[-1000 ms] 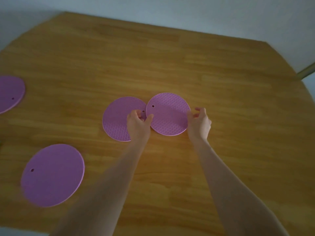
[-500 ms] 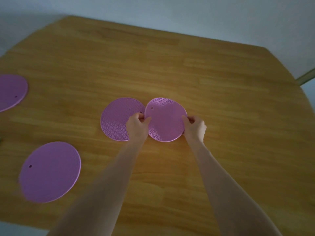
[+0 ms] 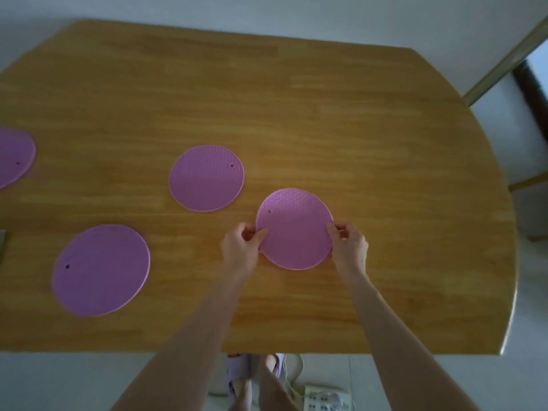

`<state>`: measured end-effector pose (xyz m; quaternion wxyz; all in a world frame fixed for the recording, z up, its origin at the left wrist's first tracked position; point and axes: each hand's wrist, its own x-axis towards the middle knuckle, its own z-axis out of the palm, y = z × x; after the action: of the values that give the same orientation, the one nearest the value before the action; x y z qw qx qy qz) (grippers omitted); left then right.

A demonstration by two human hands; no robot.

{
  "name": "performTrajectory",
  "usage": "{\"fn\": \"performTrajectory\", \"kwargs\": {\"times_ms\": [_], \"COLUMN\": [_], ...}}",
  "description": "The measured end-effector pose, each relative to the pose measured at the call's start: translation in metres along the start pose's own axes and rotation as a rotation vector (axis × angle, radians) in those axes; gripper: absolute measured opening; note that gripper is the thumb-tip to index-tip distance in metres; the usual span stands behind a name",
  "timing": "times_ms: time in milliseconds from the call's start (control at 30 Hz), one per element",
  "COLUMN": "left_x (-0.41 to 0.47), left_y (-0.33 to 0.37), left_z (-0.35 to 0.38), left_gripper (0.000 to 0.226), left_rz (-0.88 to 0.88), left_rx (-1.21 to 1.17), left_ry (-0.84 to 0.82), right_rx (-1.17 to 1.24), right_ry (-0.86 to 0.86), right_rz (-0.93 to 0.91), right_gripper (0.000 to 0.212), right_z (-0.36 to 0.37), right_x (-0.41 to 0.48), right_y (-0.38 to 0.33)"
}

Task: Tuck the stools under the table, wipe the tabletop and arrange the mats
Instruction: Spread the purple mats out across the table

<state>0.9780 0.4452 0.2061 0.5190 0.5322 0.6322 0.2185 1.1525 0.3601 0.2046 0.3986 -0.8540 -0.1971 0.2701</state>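
The work seems to be at its last part: three round purple mats lie flat and well apart, the centre mat [image 3: 206, 178], the lower-left mat [image 3: 100, 269] and the left-edge mat [image 3: 14, 155]. The fourth mat [image 3: 293, 229], right of centre, is pinched at opposite rims by the left hand [image 3: 240, 244] and right hand [image 3: 348, 244] and is not yet placed. No stool or cloth shows above the wooden tabletop [image 3: 296, 99]; a power strip [image 3: 323, 398] lies on the pale floor at the bottom.
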Motion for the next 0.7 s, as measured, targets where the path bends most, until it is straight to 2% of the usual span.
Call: {"fn": "performTrajectory", "kwargs": {"times_ms": [133, 433, 700], "left_x": [-0.025, -0.056, -0.059], "left_y": [-0.016, -0.028, -0.031], "left_z": [0.007, 0.017, 0.026], "left_gripper": [0.015, 0.017, 0.018], "left_rz": [-0.009, 0.167, 0.172], "left_rx": [0.007, 0.195, 0.267], "left_ry": [-0.028, 0.026, 0.019], "right_rx": [-0.027, -0.105, -0.158], "right_ry": [0.021, 0.042, 0.046], "right_rz": [0.005, -0.015, -0.018], "right_gripper": [0.009, 0.016, 0.01], "right_z": [-0.015, -0.032, -0.041], "right_x": [-0.023, -0.043, -0.039], "right_y": [0.024, 0.047, 0.055]}}
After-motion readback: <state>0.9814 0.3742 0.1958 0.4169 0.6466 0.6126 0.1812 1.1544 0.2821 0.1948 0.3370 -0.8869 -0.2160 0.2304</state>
